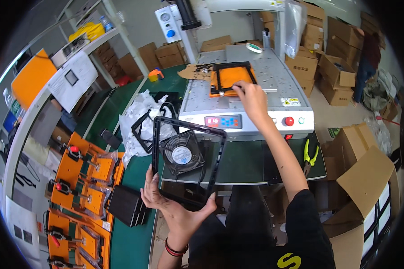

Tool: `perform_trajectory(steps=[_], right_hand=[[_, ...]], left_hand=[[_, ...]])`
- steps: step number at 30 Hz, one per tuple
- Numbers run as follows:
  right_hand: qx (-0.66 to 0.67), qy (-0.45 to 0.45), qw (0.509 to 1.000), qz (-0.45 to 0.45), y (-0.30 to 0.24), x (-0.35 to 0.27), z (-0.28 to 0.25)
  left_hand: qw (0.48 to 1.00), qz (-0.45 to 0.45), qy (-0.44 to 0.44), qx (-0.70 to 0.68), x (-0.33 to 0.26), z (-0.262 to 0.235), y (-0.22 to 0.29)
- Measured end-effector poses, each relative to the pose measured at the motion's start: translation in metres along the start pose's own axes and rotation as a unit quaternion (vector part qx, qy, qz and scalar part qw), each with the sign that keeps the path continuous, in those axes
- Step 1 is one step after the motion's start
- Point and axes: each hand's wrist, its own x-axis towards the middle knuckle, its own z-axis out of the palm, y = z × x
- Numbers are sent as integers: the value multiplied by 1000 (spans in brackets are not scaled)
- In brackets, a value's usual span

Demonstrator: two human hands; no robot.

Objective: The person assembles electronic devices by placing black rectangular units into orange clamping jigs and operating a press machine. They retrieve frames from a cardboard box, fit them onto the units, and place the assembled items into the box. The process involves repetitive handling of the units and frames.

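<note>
My left hand (pixel 175 210) grips the lower edge of a thin black rectangular frame (pixel 191 126), thumb and fingers spread along it, and holds it tilted above the green bench. Through its opening shows a black cooling fan (pixel 183 154). My right hand (pixel 253 101) reaches to an orange fixture block (pixel 233 80) on a grey press machine (pixel 197 101). Another black frame (pixel 232 66) lies on that block. Thumb and forefinger of the right hand are pinched together at its near edge; whatever is between them is too small to make out.
The machine's front carries a button panel (pixel 223 121) and a red knob (pixel 289 121). Yellow-green pliers (pixel 309 157) lie at right. Left are a white plastic bag (pixel 139 107), black stacked pieces (pixel 126 205) and orange clamp fixtures (pixel 96 197). An open carton (pixel 368 179) and another person (pixel 370 58) are rightward.
</note>
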Motion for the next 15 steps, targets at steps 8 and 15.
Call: perform_trajectory(steps=[8, 15], right_hand=[[-98, -85, 990, -56, 2, 14, -3], [-228, 105, 968, 5, 33, -76, -83]], left_hand=[[1000, 7, 24, -1, -1, 5, -5], [993, -38, 19, -114, -2, 11, -12]])
